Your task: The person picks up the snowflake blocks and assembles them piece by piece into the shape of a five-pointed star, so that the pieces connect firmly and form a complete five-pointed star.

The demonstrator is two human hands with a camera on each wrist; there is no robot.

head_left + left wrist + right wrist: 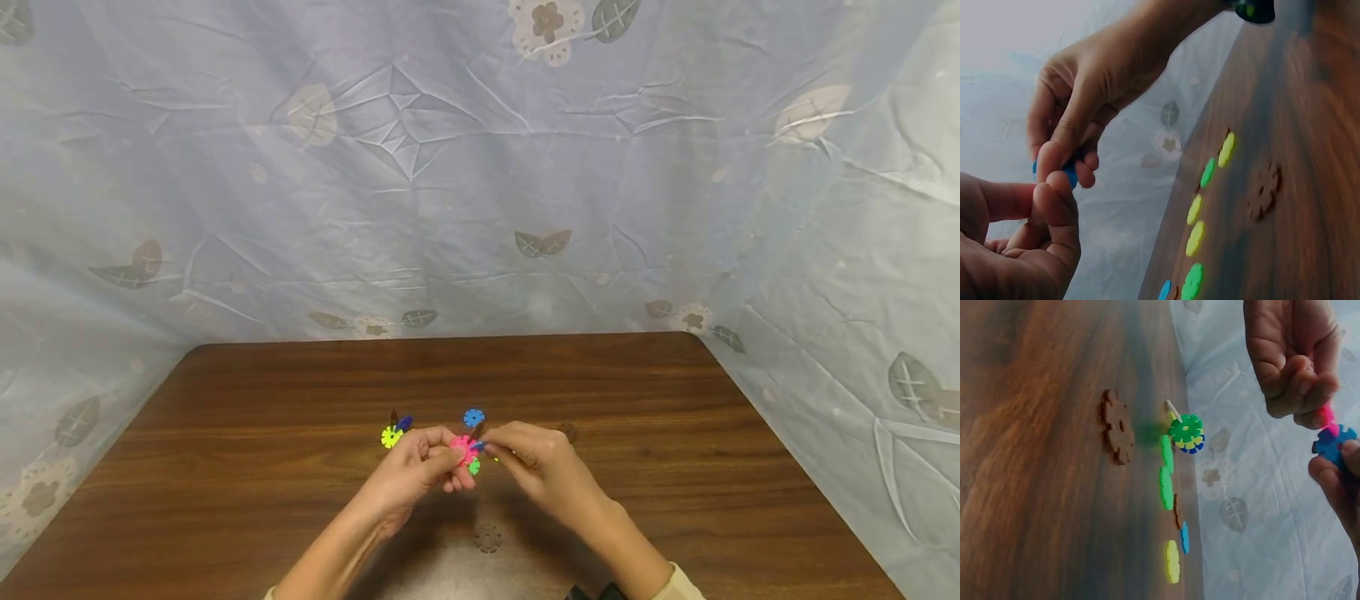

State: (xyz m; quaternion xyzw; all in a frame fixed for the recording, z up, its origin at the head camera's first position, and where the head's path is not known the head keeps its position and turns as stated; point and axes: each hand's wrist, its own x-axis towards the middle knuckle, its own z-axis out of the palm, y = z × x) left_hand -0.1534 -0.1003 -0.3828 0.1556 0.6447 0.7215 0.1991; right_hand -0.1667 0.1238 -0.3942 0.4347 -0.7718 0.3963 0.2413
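Note:
Close over the table, my left hand (412, 473) pinches a pink notched disc (464, 450) between thumb and fingers. From the other side my right hand (553, 471) pinches a blue notched disc (1331, 445) by its edge. In the right wrist view the pink disc (1328, 419) meets the rim of the blue one, the two standing at an angle to each other. Fingers cover most of both discs in the left wrist view, where only bits of blue (1071, 173) show.
On the brown wooden table (300, 392) lie loose notched discs: a blue one (473, 417), a brown one (488, 538), and several green and yellow ones. Left of the hands stands a joined cluster with a yellow disc (391, 437). A patterned cloth (450, 208) hangs around the table.

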